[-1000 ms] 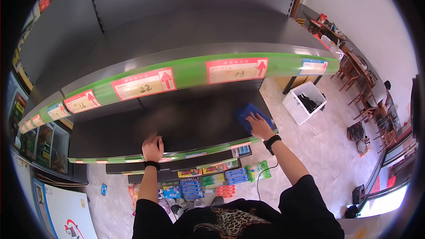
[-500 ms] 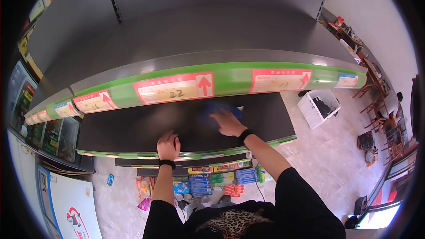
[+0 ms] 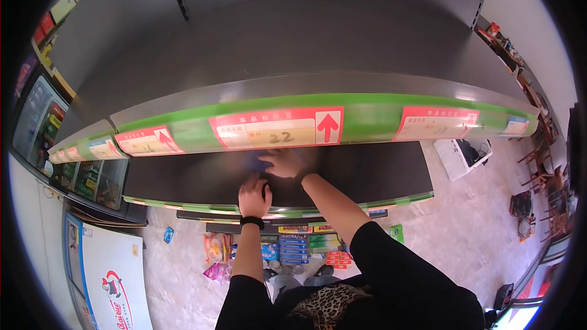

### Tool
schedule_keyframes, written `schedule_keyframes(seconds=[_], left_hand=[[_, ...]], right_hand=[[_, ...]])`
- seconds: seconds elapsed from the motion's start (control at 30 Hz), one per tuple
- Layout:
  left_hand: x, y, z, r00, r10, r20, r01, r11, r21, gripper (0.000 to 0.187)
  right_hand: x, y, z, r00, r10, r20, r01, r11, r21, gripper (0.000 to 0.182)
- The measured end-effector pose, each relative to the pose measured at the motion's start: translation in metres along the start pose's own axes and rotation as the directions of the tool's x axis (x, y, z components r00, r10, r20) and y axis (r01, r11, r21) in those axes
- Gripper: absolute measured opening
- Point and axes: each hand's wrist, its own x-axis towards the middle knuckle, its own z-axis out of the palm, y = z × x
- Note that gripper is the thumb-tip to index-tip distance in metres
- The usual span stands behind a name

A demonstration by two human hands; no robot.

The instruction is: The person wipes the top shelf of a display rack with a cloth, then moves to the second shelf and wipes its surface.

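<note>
My right hand (image 3: 285, 163) is on the dark lower shelf (image 3: 367, 177), pressing a crumpled blue cloth (image 3: 258, 160) against its surface. Part of the cloth is covered by the fingers, and it is blurred. Close beside it, my left hand (image 3: 254, 197) rests at the shelf's front edge with its fingers stretched forward and no object in it. Each wrist wears a black band. Above both hands runs the upper shelf (image 3: 342, 43), its green front strip carrying a price tag (image 3: 278, 129) marked 22.
Below the shelf, several boxed goods (image 3: 293, 247) and bagged items (image 3: 217, 247) sit near my feet. A white bin (image 3: 452, 162) stands on the floor to the right. To the left are a glass-door cooler (image 3: 43, 110) and a white freezer (image 3: 113, 269).
My right hand has swept leftward along the lower shelf with the blue cloth, coming close to my left hand. The view has shifted, and the upper shelf looks nearer.
</note>
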Motion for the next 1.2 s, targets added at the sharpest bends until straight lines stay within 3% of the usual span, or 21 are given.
schedule_keyframes(seconds=[0.13,0.23,0.37,0.67,0.83,1.07,1.2], left_hand=[[-0.001,-0.002,0.000,0.999,0.030,-0.011,-0.030,1.000,0.003,0.020],[0.000,0.000,-0.002,1.000,-0.004,0.013,0.004,1.000,-0.004,0.020],[-0.001,0.001,-0.002,1.000,0.005,-0.014,-0.005,1.000,-0.013,0.018],[-0.003,-0.003,0.004,0.999,0.015,-0.051,-0.015,1.000,0.008,0.019],[-0.002,-0.003,0.004,0.998,0.019,-0.055,-0.019,1.000,-0.002,0.019],[-0.001,-0.003,0.003,0.998,0.023,-0.065,-0.023,1.000,0.001,0.018],[-0.001,-0.003,0.004,0.996,0.032,-0.078,-0.033,0.999,-0.011,0.017]], right_hand=[[-0.007,0.026,-0.022,0.982,0.190,0.017,-0.191,0.981,0.020,0.047],[-0.026,0.058,-0.041,0.973,0.212,0.089,-0.218,0.973,0.071,0.046],[-0.064,0.067,-0.077,0.969,0.244,0.045,-0.240,0.968,-0.073,0.047],[-0.164,0.122,-0.145,0.890,0.435,-0.134,-0.455,0.863,-0.220,0.042],[-0.242,0.174,-0.183,0.729,0.600,-0.329,-0.680,0.690,-0.248,0.042],[-0.281,0.186,-0.223,0.506,0.840,-0.197,-0.863,0.494,-0.111,0.056],[-0.286,0.191,-0.221,0.453,0.874,-0.176,-0.877,0.402,-0.263,0.064]])
